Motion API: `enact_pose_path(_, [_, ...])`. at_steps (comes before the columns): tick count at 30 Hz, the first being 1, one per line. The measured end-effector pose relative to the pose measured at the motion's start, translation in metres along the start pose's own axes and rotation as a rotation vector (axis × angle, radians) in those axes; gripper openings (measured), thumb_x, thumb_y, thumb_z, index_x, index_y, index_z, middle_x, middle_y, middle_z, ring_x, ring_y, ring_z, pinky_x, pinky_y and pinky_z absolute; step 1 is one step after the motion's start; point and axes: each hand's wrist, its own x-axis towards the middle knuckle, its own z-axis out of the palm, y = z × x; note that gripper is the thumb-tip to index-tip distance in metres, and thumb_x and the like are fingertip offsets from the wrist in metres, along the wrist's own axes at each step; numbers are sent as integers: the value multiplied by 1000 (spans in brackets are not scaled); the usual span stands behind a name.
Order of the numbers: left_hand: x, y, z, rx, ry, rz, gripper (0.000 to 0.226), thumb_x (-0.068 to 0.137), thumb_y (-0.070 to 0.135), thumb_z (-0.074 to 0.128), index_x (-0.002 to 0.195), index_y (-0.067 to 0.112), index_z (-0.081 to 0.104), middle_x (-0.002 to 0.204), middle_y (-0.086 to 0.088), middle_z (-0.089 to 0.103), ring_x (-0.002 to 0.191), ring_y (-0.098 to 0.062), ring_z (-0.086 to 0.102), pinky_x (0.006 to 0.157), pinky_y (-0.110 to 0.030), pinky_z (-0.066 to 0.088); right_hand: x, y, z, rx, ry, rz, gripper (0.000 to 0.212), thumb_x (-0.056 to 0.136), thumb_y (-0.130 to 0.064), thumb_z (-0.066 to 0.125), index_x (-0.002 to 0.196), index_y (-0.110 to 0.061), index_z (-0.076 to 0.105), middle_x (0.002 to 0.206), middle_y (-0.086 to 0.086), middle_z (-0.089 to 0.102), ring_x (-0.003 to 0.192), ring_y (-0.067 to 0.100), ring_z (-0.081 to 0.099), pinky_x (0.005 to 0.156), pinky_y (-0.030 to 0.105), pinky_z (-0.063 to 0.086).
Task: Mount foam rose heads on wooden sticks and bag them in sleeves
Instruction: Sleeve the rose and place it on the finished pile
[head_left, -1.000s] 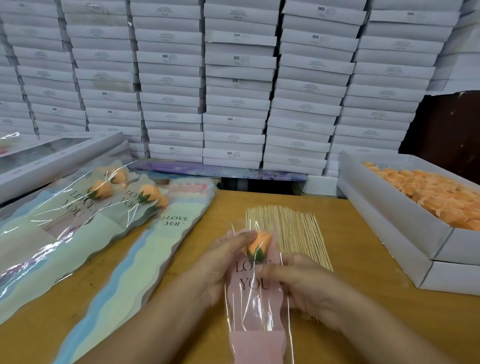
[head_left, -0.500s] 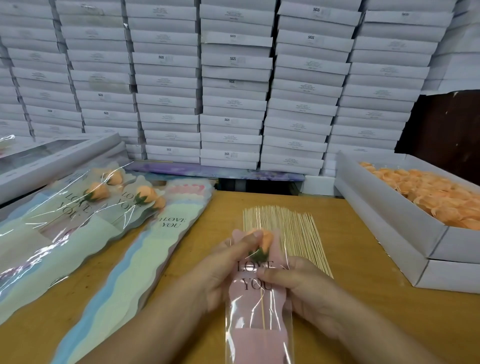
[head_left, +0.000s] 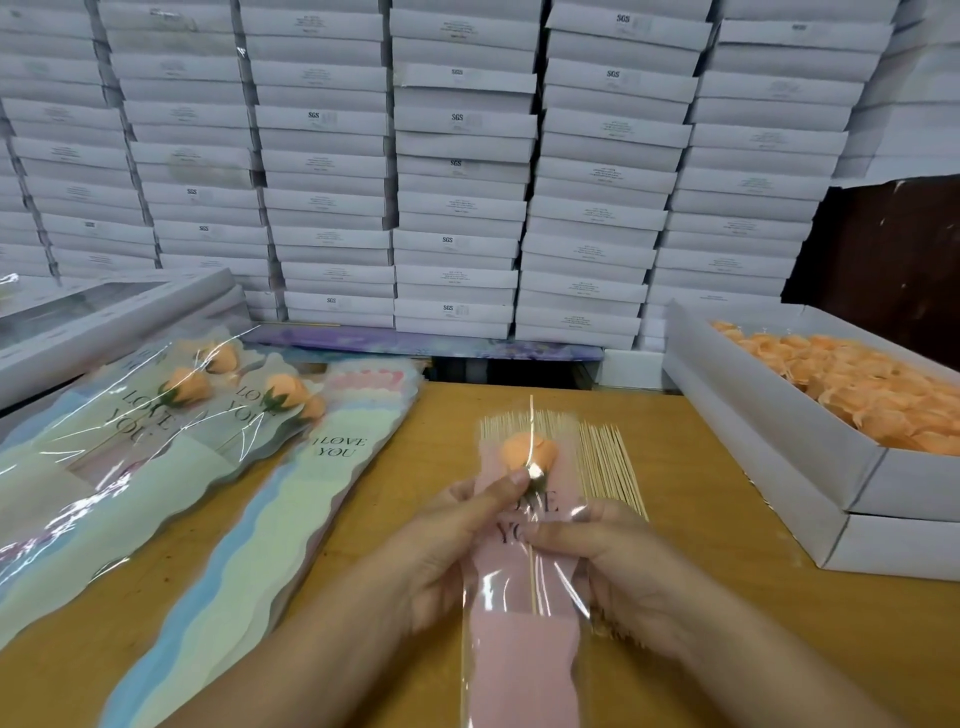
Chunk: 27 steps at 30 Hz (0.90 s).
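Packing workshop; stacked white boxes (head_left: 457, 171)

Orange foam rose (head_left: 527, 453) on stick (head_left: 532, 577) inside pink sleeve (head_left: 524, 660).

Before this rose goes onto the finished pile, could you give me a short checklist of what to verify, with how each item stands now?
1. Rose head inside the pink sleeve: ok, it shows behind the clear film.
2. Stick straight down the sleeve's middle: ok as far as visible; its lower end is hidden behind the pink panel.
3. Grip: ok, left hand and right hand hold the sleeve from either side.
4. Head firmly seated on the stick: cannot tell, the joint is covered by the left thumb and glare.
5. Finished pile on the left has room: ok.
6. Loose sticks ready for the next rose: ok.
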Motion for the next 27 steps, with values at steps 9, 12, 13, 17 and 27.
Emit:
enact_pose_path(9, [-4,-13,3,241,-169,-149,33,74,11,84,104,3,74,95,-17,76,75,-22,74,59,-27,58,6,-17,-30,131,186,-88,4,80,-4,74,80,-3,78,89,17,76,67,20,73,53,24,56])
enact_pose_path(12, [-5,-15,2,260,-169,-153,22,80,7,79,102,4,76,95,-17,75,74,-22,74,59,-26,57,9,-16,-32,115,185,-109,19,82,-1,72,65,-9,78,81,14,76,64,18,73,54,23,56])
enact_pose_path(13, [-5,-16,3,266,-170,-157,25,80,8,79,105,3,75,99,-19,75,78,-23,74,64,-29,59,9,-16,-31,109,180,-103,13,82,0,72,71,-5,77,82,15,76,64,19,73,54,24,57])
enact_pose_path(17, [-7,-16,5,271,-176,-156,20,73,8,79,93,10,80,97,-17,76,80,-24,74,69,-31,59,9,-15,-27,112,161,-93,17,83,-1,71,97,10,70,90,22,75,69,24,73,57,26,58])
enact_pose_path(27, [-11,-16,11,282,-156,-167,26,67,10,77,93,9,76,90,-16,76,72,-24,73,64,-30,58,7,-17,-23,109,125,-101,14,81,-2,72,93,6,71,85,20,75,65,23,72,53,27,58])
